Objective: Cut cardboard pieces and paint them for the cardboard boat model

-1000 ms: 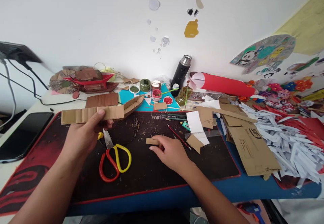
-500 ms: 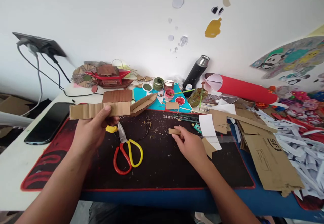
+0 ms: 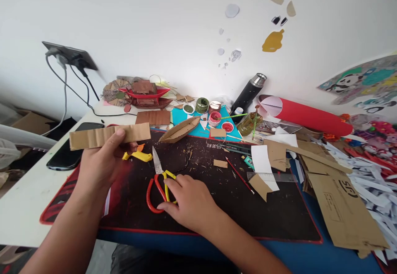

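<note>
White wall with paper stickers rises behind a cluttered counter [image 3: 27, 208] covered by a dark mat with a red border [image 3: 217, 208]. Over the counter's left part, the left hand [image 3: 99, 162] is raised above the mat and pinches a long strip of brown corrugated cardboard [image 3: 108, 136] between thumb and fingers, holding it level. A second ago the right hand [image 3: 189, 201] was pinching a small brown cardboard rectangle [image 3: 220, 163] further toward the back edge; that piece now lies free on the mat, apart from either hand. The right hand has come across toward the near edge and rests, fingers curled loosely, on the red and yellow loop handles of the scissors [image 3: 159, 183], touching them but not yet threaded through as far as can be seen. The blades lie closed, pointing toward the back edge. By this shift, the work appears to turn from the small piece to cutting the strip.

Just beside the scissor tip lies a yellow utility knife [image 3: 138, 155]. Behind it sits a brown cardboard boat hull [image 3: 180, 130], with small paint pots [image 3: 201, 105] and a black flask [image 3: 248, 94] near the back edge. A black phone [image 3: 66, 154] lies near the left edge, and a red paper roll [image 3: 310, 115] toward the right.
</note>
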A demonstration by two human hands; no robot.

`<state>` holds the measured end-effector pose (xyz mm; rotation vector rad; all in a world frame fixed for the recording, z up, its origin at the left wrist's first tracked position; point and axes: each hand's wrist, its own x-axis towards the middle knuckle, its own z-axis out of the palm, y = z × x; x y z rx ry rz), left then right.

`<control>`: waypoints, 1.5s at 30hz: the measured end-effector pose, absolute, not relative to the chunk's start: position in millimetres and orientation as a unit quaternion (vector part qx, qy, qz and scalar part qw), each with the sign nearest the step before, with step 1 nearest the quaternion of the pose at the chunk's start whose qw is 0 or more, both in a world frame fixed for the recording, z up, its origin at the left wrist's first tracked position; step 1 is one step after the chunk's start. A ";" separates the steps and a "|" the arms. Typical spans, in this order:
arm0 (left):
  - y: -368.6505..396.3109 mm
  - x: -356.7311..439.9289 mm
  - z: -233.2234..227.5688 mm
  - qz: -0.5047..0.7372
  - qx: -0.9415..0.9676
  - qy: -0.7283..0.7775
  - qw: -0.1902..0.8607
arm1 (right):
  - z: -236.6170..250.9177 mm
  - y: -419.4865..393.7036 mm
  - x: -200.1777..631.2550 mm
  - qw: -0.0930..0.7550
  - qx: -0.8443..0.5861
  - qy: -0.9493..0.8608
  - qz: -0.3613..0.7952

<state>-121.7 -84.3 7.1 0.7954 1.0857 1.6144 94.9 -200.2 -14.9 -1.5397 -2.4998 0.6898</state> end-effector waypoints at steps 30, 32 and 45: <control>-95.7 -161.2 12.4 0.721 0.268 0.498 0.400 | -24.9 -200.7 72.2 0.027 -0.557 -0.792 0.249; -95.9 -164.4 13.2 0.735 0.266 0.489 0.388 | -29.4 -202.0 75.6 0.064 -0.564 -0.776 0.274; -109.6 -147.5 -11.1 0.704 0.229 0.487 0.463 | -40.7 -208.5 121.3 0.348 -0.492 -0.306 0.737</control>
